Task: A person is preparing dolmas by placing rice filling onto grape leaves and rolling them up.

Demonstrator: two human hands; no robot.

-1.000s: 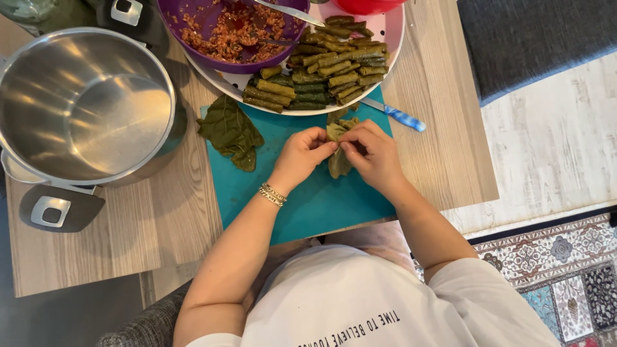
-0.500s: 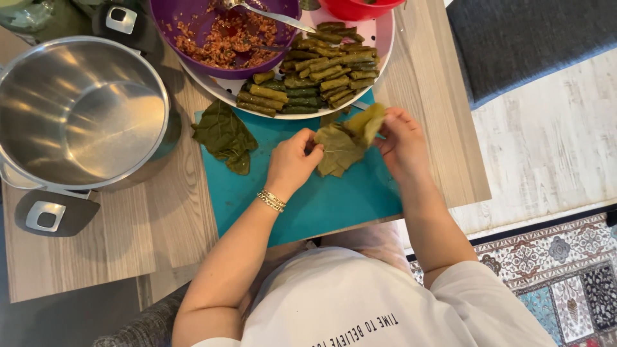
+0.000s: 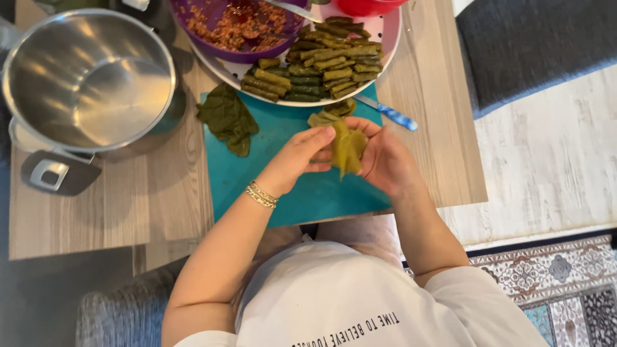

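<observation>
Over the teal cutting board (image 3: 270, 180), my left hand (image 3: 297, 157) and my right hand (image 3: 382, 157) hold one green vine leaf (image 3: 346, 146) between them. The leaf lies in my right palm and my left fingers press on its left edge. Further leaves (image 3: 331, 114) lie on the board just above my hands. A darker pile of leaves (image 3: 228, 119) sits at the board's left corner. Behind the board, a white plate (image 3: 385, 48) carries several rolled stuffed leaves (image 3: 321, 67) and a purple bowl (image 3: 225, 48) of reddish rice filling (image 3: 241, 22).
A large empty steel pot (image 3: 90, 77) stands at the left on the wooden table (image 3: 96, 212), its lid (image 3: 48, 170) under it. A blue-handled knife (image 3: 389, 114) lies right of the board. A red bowl (image 3: 369, 6) sits at the top. Rug and floor lie to the right.
The leaf was pinched small, then pulled open between my hands, and now rests flattened in my right palm under my left fingers. The knife, hidden half a second ago, shows again.
</observation>
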